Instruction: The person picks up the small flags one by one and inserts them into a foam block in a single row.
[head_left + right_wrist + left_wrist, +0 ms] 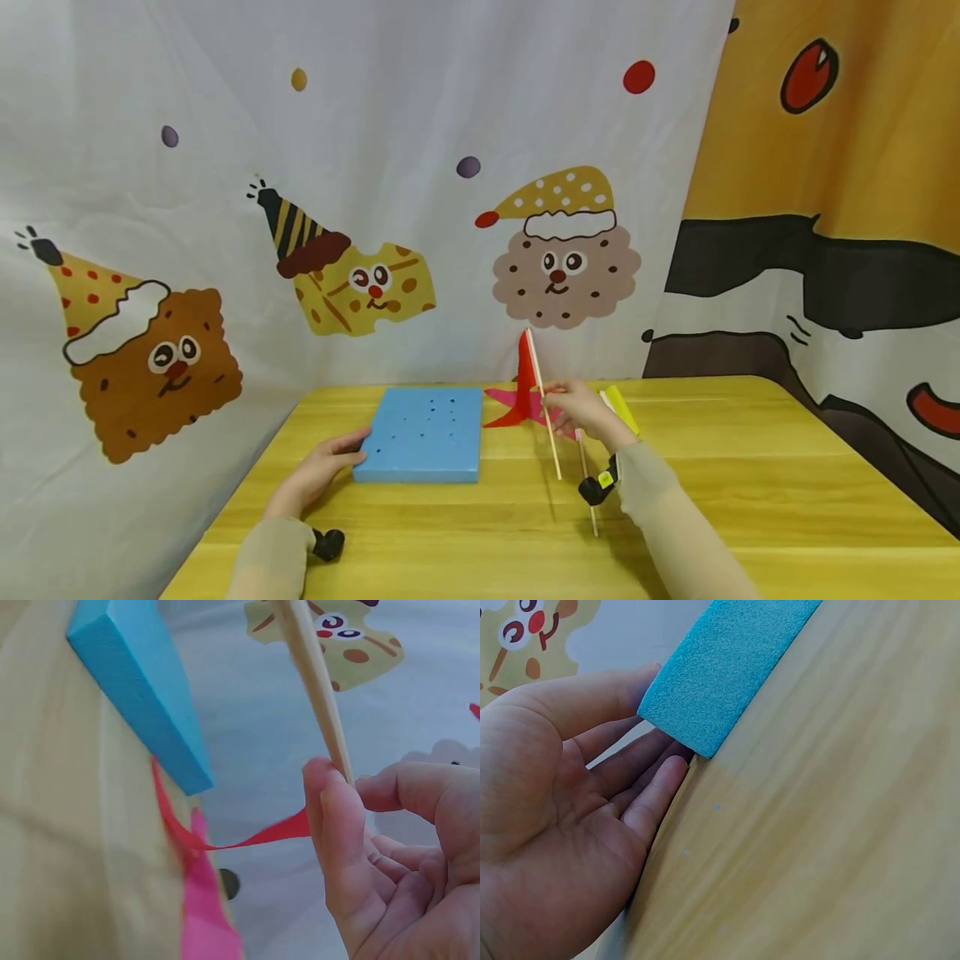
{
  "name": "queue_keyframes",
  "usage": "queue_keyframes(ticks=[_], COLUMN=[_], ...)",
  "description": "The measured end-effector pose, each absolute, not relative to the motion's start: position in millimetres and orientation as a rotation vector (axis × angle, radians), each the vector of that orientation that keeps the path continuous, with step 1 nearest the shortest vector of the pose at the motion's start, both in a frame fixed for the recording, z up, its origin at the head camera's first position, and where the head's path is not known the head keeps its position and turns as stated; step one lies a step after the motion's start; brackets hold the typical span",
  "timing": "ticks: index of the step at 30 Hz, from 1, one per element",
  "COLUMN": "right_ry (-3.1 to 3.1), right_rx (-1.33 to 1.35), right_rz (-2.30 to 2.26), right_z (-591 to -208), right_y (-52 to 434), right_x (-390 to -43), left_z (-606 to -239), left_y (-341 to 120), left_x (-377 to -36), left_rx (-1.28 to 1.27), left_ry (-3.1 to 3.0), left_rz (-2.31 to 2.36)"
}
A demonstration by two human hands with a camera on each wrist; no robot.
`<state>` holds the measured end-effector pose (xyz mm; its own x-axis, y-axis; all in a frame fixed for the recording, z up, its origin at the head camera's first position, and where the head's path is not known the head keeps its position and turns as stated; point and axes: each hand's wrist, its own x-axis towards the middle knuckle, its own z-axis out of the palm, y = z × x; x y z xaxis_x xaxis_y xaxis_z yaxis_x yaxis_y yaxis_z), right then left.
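- Pale cloth backdrop [390, 83] covers the back wall, printed with 3 party-hat snack faces, plus a big orange and dark print at 2 o'clock.
- Wood-look table [787, 492] next. My clock is centred on it, with 12 at the far edge in the head view.
- Light sleeves come in from 7 o'clock (left sleeve [270, 562]) and 5 o'clock (right sleeve [678, 525]).
- Flat blue block [412, 425] lies at 10 o'clock, looks like foam.
- Left hand [322, 468] is at 9 o'clock, right against the block's near-left side. Thumb meets the upper edge, other fingers relaxed and slightly bent alongside. Looks more like steadying than a proper grip, but some fingertips are hidden.
- Right hand [579, 410] is up near 12:30, thumb and index closed in a pinch on the stick of the red flag [522, 396], no slack there. Stick's up at a tilt, cloth drooping towards the block.
- Pink flag [536, 407] is lying at 12, partly behind the red. The 2nd pale stick [588, 492] seems to belong to it.
- Yellow piece [623, 408] at 1 o'clock, probably another flag, partly hidden.
- Small holes [422, 434] dot the block's top with nothing standing in them. So I'd call it early days: 1 flag in hand, pink and yellow both lying down, 0 sticks in the block.
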<state>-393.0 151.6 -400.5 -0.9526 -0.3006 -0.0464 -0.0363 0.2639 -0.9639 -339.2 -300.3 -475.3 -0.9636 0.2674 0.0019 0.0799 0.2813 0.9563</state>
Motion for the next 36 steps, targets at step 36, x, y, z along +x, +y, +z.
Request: queue_keyframes(ticks=[36], right_ry=[2.506], right_rx=[-0.783], right_rz=[-1.755], right_z=[-322.3], right_y=[38.7], right_x=[-407.9], left_z=[-475.0], left_y=[-303.8], left_x=[-337.8], left_rx=[0.370], left_ry=[2.400], left_rz=[1.768])
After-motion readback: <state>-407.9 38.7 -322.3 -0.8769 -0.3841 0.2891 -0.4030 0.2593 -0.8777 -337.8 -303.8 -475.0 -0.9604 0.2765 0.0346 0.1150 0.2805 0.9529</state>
